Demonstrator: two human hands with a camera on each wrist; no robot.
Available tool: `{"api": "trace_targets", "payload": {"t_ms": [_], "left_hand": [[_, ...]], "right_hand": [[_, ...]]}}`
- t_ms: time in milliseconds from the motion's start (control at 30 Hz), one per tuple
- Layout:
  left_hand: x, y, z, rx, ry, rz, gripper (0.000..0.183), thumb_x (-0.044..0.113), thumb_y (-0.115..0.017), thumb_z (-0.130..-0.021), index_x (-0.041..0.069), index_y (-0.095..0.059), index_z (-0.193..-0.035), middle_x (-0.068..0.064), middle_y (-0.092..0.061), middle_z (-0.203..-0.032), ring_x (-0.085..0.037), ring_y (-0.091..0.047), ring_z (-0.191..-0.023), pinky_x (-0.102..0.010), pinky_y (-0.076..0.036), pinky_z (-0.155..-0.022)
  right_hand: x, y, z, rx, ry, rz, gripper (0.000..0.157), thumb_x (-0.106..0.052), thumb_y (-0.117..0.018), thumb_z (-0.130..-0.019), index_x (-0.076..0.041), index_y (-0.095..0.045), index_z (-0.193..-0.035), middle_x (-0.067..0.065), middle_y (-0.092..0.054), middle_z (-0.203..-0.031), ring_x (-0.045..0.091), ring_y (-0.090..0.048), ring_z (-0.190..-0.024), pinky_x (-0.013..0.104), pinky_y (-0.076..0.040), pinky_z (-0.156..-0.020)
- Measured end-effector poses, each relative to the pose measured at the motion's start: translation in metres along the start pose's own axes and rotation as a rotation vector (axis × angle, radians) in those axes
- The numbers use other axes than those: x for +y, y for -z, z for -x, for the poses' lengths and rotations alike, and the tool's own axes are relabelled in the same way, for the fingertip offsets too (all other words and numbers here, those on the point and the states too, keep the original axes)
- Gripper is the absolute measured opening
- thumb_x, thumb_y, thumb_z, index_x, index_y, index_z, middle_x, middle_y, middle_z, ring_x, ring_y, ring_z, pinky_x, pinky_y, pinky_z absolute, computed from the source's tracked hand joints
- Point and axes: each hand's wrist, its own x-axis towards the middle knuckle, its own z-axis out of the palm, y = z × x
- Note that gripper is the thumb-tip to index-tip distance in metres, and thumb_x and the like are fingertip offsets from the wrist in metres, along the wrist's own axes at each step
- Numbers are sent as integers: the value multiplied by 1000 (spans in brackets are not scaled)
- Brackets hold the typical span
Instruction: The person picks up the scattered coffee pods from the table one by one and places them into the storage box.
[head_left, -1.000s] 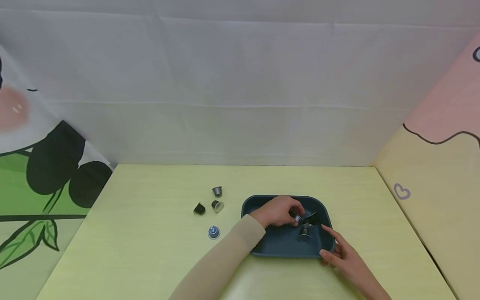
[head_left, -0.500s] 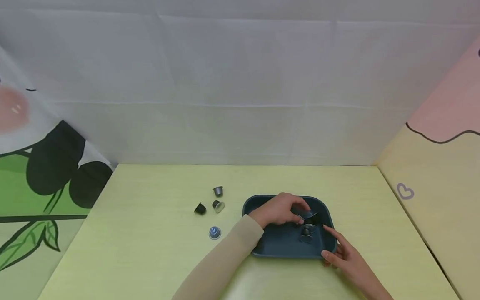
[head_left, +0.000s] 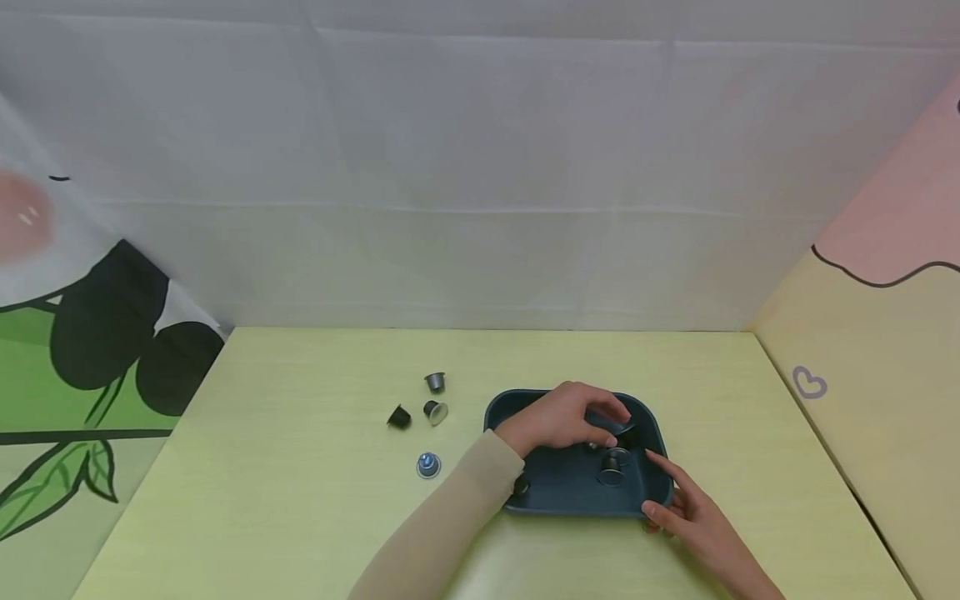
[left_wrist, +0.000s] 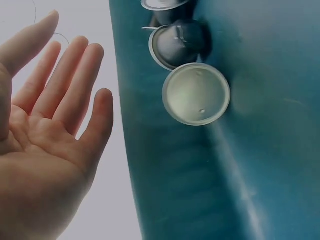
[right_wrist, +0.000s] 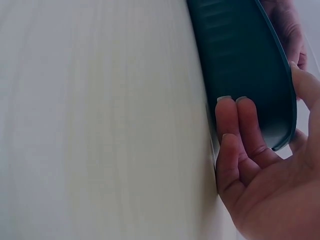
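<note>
My left hand (head_left: pixel 562 417) is over the dark blue tray (head_left: pixel 558 492), its fingers loosely bent. In the left wrist view its palm and spread fingers hold nothing. Beside it in the tray lie a coffee capsule with a pale lid (left_wrist: pixel 196 94), a dark silvery capsule (left_wrist: pixel 180 44) and another capsule (left_wrist: pixel 164 4) cut off by the frame's top. A clear-rimmed dark capsule (head_left: pixel 611 468) lies near the tray's right end, and a dark one (head_left: pixel 521 486) shows beside the left cuff. My right hand (head_left: pixel 686 508) grips the tray's right front corner, fingers against its outer wall (right_wrist: pixel 240 55).
Left of the tray, several capsules lie on the pale yellow table (head_left: pixel 300 500): a silver one (head_left: pixel 435 382), a black one (head_left: pixel 400 417), a dark one with a pale lid (head_left: pixel 435 412) and a blue one (head_left: pixel 428 465). A white cloth (head_left: pixel 480 208) hangs behind.
My left hand has shifted slightly right and let go of a silvery capsule it held a second ago. A dark capsule now shows beside the left cuff. The right hand stays on the tray.
</note>
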Motion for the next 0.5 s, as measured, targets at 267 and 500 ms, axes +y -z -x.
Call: {"api": "trace_targets", "payload": {"t_ms": [267, 500], "left_hand": [[16, 10, 9, 19, -39, -4, 35, 18, -75, -91, 14, -68, -125, 11, -67, -120, 0, -60, -112, -25, -48, -96], [31, 22, 24, 78, -98, 39, 35, 16, -75, -91, 16, -67, -125, 7, -68, -121, 3, -59, -109, -17, -45, -93]], "right_hand": [[-3, 1, 0, 11, -18, 20, 67, -19, -62, -100, -12, -26, -156, 14, -67, -81, 25, -64, -74, 29, -52, -69], [-3, 0, 1, 16, -21, 31, 67, -19, -63, -100, -13, -26, -156, 13, -67, -82, 24, -64, -74, 29, -51, -68]]}}
